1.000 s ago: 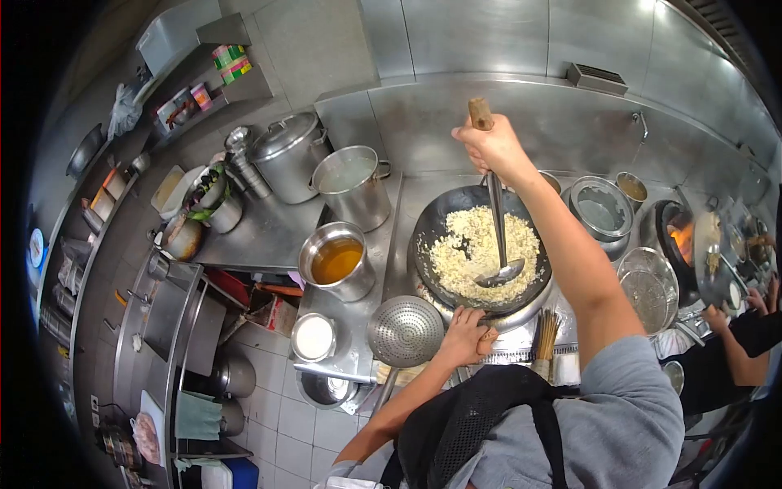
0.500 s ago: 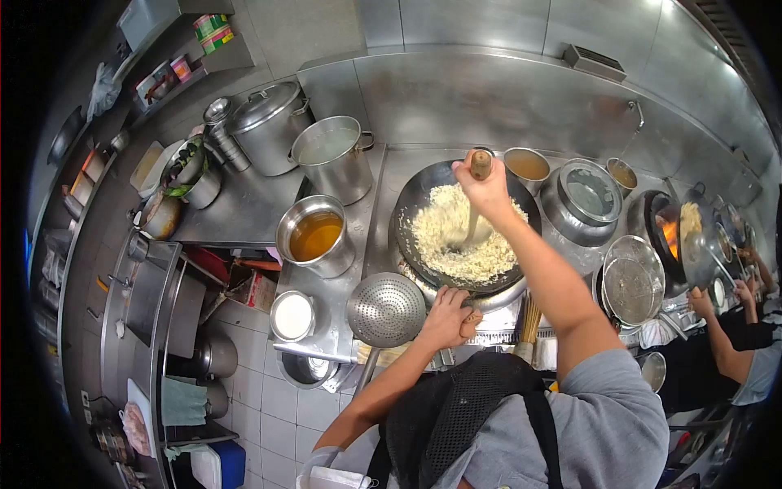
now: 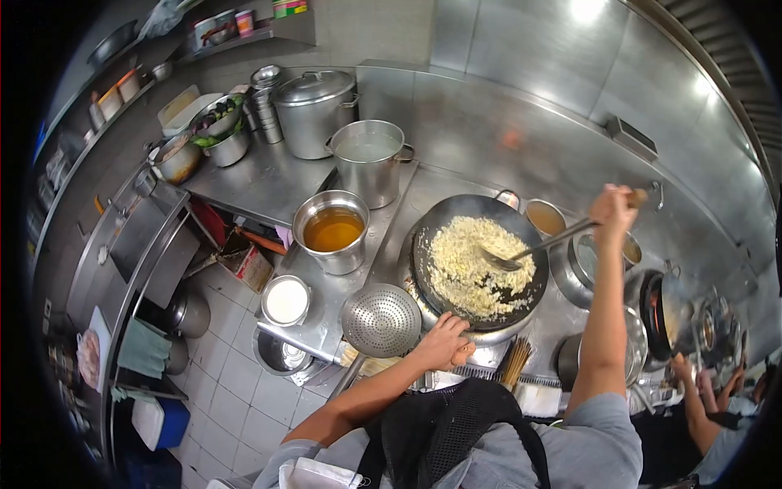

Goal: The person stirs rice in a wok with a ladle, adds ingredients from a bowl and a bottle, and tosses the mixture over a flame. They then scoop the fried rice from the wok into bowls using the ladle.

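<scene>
A black wok [image 3: 481, 210] on the burner holds pale fried rice [image 3: 460, 261] with yellowish bits in it. At its near edge, my left hand [image 3: 441, 342] is closed on the wok, with a tan piece under the fingers that may be a cloth or a handle. My right hand [image 3: 613, 213] grips the wooden-ended handle of a ladle [image 3: 562, 236], raised to the right of the wok. The ladle's head rests in the rice, right of the middle.
A perforated strainer [image 3: 380, 320] lies left of my left hand. Pots of amber liquid [image 3: 332, 232] and white contents [image 3: 285, 301] stand farther left. A bamboo brush [image 3: 515, 361] sits in front of the wok. At the far right, another person's arm [image 3: 692, 399] reaches toward a second wok.
My right hand has swung right, and the ladle has gone from steep to slanted. Rice has spread in the wok, baring some black metal. The camera view has shifted; my left hand stays at the rim.
</scene>
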A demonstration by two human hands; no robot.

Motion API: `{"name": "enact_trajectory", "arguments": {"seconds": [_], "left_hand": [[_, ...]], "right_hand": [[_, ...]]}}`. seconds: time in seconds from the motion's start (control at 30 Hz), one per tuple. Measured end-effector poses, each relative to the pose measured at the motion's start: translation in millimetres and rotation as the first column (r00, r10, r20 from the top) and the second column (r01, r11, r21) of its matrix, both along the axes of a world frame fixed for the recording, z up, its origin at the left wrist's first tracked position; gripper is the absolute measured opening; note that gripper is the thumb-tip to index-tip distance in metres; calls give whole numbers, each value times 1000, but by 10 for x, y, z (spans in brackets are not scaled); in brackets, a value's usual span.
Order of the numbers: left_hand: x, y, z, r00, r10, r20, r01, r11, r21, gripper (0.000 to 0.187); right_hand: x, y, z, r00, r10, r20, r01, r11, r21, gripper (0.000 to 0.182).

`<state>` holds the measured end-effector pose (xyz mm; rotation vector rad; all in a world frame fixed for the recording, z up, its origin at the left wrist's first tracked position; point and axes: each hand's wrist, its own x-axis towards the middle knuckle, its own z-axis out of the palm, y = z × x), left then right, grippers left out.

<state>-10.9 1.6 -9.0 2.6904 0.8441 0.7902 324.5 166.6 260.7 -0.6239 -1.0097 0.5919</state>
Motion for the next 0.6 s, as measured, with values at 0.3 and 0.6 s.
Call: {"name": "enact_trajectory", "arguments": {"seconds": [0.3,0.6], "left_hand": [[7,42,116,1000,-9,9,9,1000,-23,36],[56,-8,10,999,-2,54,3,1000,-14,36]], "right_hand": [[-405,212,-612,975,75,-211,-103,987,-126,32],[-1633,-175,-472,927,342,154,-305,926,-222,27]]}}
